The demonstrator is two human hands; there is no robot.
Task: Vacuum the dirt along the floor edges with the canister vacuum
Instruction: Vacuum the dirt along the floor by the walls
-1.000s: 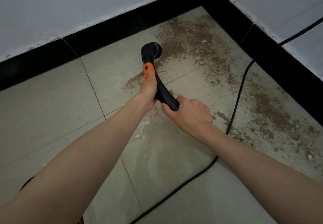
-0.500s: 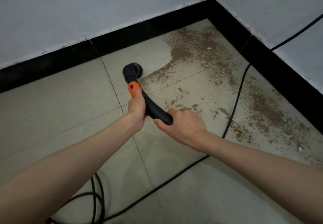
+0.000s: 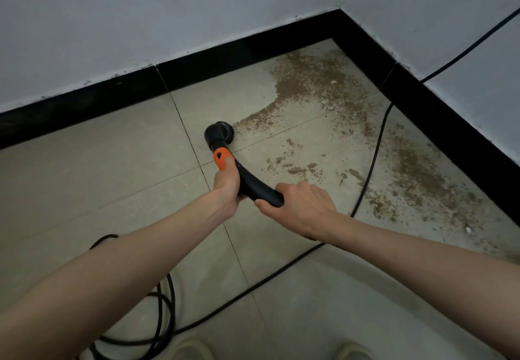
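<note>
Both hands hold a curved black vacuum handle [image 3: 254, 185] with an orange button near its front. My left hand [image 3: 227, 188] grips it just behind the orange part, and my right hand [image 3: 304, 207] grips its rear end. The round black brush nozzle [image 3: 219, 132] rests on the beige tile, at the left edge of a brown dirt patch [image 3: 312, 86]. The dirt spreads into the room corner and along the right-hand black skirting, with more dirt [image 3: 416, 185] at the right. The canister is out of view.
Black skirting [image 3: 225, 56] runs along both white walls and meets at the corner. A black power cable [image 3: 377, 146] crosses the floor from the right wall, and loops of cable [image 3: 166, 317] lie at lower left. Two light shoe tips [image 3: 191, 348] show at the bottom edge.
The nozzle has pulled back from the dirt near the corner toward me and to the left, leaving a cleaner strip of tile. Both hands kept their grip.
</note>
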